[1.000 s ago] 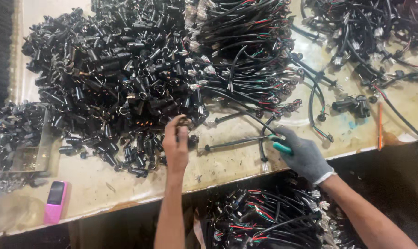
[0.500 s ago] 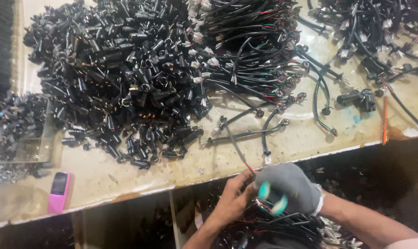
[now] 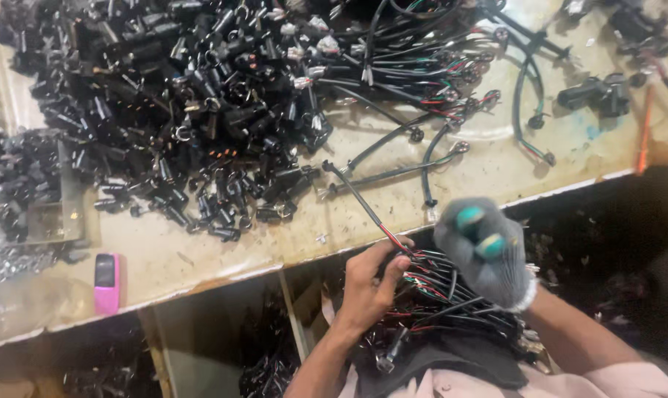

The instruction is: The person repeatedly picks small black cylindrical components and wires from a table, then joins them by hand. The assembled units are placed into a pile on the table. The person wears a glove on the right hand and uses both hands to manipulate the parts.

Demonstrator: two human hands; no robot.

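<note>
- Below the bench edge, a cable (image 3: 363, 203) is pinched at its stripped, red-wired end by the bare left hand (image 3: 367, 284), fingers pressed together around it.
- Just beside it, a teal-handled tool (image 3: 477, 232) is gripped by the gloved right hand (image 3: 489, 254), fingers curled shut on the handles; the tool's tip is hidden.
- Under both hands, a bundle (image 3: 444, 295) of finished-looking cables is seen resting on the lap.
- The step in hand is judged to be working the cable's end; the wires must be brought squarely to the tool.
- Farther out on the bench (image 3: 201, 258), a pink phone (image 3: 106, 282) lies near the edge.
- Beyond, a heap of black connectors (image 3: 201, 110) is spread.
</note>
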